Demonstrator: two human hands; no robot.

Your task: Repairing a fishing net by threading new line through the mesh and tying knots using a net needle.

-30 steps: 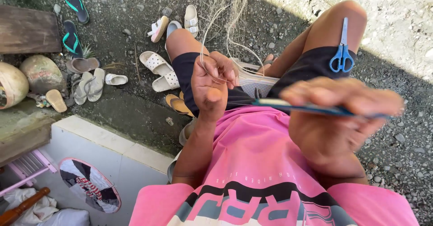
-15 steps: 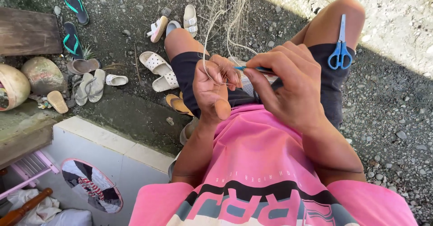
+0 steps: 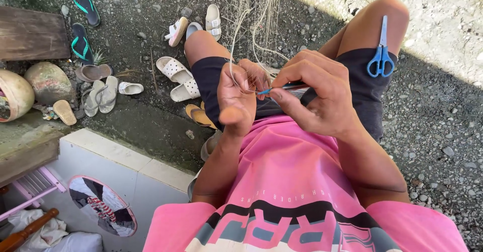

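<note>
I sit in a pink shirt and dark shorts, looking down at my lap. My left hand (image 3: 240,95) pinches strands of a thin pale fishing net (image 3: 251,15) that runs up and away over the gravel. My right hand (image 3: 314,93) grips a slim blue netting needle (image 3: 279,88), its tip pointing left at the left hand's fingers. The two hands almost touch. Blue-handled scissors (image 3: 381,51) lie on my right thigh, blades pointing away from me.
Several sandals and flip-flops (image 3: 177,76) are scattered on the gravel ahead. Two round gourd-like vessels (image 3: 35,86) and a wooden plank (image 3: 30,33) sit at the left. A tiled step edge (image 3: 121,154) and a pink frame (image 3: 37,184) lie lower left.
My right hand, which was drawn back toward me with the needle held out, has moved forward and left, bringing the needle tip to the net at my left hand.
</note>
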